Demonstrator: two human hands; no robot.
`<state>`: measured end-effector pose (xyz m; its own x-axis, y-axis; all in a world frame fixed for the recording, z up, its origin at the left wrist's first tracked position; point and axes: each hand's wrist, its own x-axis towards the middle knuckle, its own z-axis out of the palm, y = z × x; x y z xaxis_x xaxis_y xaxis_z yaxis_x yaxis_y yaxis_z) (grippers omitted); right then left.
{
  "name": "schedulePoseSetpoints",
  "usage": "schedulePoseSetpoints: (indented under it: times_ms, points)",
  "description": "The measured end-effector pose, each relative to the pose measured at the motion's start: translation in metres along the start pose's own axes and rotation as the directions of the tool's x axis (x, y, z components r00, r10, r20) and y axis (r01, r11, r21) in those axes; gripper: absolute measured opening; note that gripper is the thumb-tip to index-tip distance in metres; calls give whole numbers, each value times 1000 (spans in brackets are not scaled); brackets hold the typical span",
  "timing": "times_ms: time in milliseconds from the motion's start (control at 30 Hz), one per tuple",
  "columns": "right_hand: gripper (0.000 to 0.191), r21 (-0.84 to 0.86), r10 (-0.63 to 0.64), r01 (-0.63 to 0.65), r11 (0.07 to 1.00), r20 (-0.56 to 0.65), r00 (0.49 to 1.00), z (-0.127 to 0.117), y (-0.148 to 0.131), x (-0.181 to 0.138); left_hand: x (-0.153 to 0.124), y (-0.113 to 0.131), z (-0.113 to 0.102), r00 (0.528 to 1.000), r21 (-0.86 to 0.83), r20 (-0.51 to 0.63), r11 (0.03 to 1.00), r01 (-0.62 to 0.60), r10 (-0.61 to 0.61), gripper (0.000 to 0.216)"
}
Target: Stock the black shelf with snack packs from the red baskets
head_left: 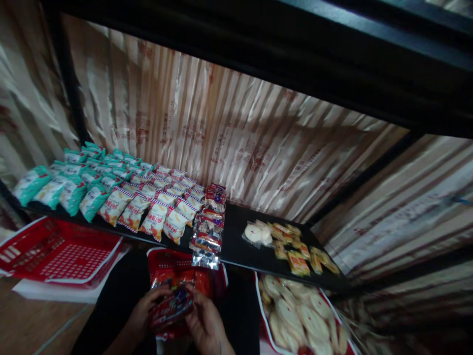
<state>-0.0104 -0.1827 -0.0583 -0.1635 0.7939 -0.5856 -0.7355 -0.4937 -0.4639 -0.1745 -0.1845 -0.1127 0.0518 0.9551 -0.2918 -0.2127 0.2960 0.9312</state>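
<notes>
Low in the middle of the view, my left hand and my right hand are closed around a dark red snack packet, one at each side. Its print is too blurred to read. Just beyond the packet, between my knees, a red basket holds more red and orange packets. On the black shelf above it lies a column of overlapping red and silver packets, the nearest ones showing silver at the shelf's front edge.
Rows of teal bags and white-orange bags fill the shelf's left. Round white packs and yellow packs lie right. A red basket stands lower left; another basket holds pale round packs. Black posts frame the shelf.
</notes>
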Motion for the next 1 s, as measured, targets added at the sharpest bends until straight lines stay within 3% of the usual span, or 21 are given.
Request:
schedulePoseSetpoints:
  times_ms: [100,167,233,300,467,567,633,700,867,1000]
  points:
    - [32,-131,-113,109,985,-25,993,-2,-5,-11,-6,15,5,998,113,-23,992,-61,64,50]
    - [37,-378,-180,181,908,40,983,-2,-9,-19,-11,28,9,998,124,22,991,-55,53,47]
    - [41,-636,-211,262,726,157,965,-2,-14,-24,-15,42,14,996,105,64,992,-68,61,46]
    - [44,-791,-232,342,508,257,938,-3,-20,-28,-19,54,18,996,91,62,993,-73,67,45]
    - [44,-900,-364,424,102,363,858,-1,-43,-31,-20,67,31,998,58,60,998,-32,29,48]
    - [39,-899,-437,436,-35,406,802,3,-56,-30,-17,68,40,996,18,84,1000,-1,0,46]
    - [36,-879,-465,476,-23,431,773,5,-62,-30,-15,71,47,996,-2,90,1000,7,-7,46]
    - [31,-848,-475,526,67,436,764,7,-65,-29,-13,75,55,997,-7,82,1000,11,-10,47]
    - [38,-765,-423,495,412,321,847,9,-71,-22,-2,89,74,995,-19,99,1000,-3,4,49]
    - [41,-684,-466,489,542,240,852,10,-84,-15,11,98,91,992,-34,128,999,-13,17,49]
